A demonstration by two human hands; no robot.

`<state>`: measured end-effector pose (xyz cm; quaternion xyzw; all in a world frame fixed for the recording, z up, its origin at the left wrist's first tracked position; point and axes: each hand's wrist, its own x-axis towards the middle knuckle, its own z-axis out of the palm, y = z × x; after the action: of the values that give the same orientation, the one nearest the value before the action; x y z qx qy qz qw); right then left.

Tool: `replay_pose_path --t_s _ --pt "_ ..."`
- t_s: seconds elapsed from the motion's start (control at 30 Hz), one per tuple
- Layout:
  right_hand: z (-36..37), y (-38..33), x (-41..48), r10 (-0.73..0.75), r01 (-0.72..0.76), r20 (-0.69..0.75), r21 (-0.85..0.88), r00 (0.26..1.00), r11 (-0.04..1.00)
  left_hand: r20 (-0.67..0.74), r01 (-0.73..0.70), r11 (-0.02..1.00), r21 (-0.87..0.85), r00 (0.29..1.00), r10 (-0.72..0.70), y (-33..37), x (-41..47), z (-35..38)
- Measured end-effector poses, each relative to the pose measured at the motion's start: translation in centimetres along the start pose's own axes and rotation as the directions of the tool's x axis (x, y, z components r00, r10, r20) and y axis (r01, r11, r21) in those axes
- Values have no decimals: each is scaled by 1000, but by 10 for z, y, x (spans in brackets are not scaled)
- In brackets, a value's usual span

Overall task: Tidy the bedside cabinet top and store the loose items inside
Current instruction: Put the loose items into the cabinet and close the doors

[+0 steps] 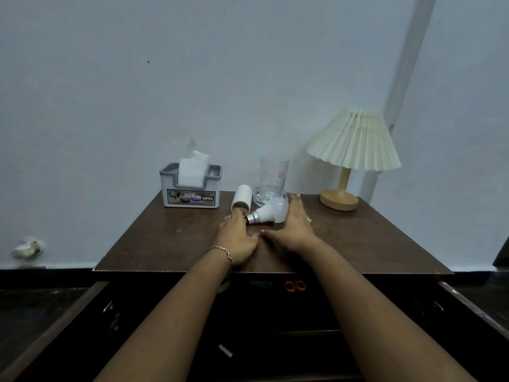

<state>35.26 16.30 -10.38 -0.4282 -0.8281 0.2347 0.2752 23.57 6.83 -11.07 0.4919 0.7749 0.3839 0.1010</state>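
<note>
**Bedside worktop: bulb between two hands**

Bulb (271,212) lies on its side on the worktop (358,238). Left hand (237,238) is at its 8 o'clock, fingers extended to a white tube (242,198). Right hand (292,230) is at 4 o'clock, flat, fingers straight. Glass (272,177) stands at 12.

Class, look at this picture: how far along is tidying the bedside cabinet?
Done: the cabinet stands open, orange scissors seemingly inside. In hand: left hand and right hand flank the lying LED bulb. Left: bulb, white cylinder and glass mug sit on top.
</note>
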Motion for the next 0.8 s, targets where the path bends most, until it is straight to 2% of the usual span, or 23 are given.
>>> replay_pose_path --t_s 0.07,0.23,0.47,0.7,0.8 --pt "-2 7 7 -43 44 -26 52 999 998 -49 7 999 -33 999 -9 -2 4 4" --pt "1 16 9 -69 67 14 124 998 990 -128 24 999 -48 991 -30 1 9 9" --pt "-1 16 1 -41 54 -107 121 993 991 -182 21 1000 7 983 -19 3 5 9" --pt "-15 16 -27 -88 113 -114 235 990 965 -218 -4 970 -241 975 -50 -1 -11 -3" --pt "-23 17 -45 -125 143 -82 278 989 950 -240 -63 991 -121 970 33 -1 -23 -2"
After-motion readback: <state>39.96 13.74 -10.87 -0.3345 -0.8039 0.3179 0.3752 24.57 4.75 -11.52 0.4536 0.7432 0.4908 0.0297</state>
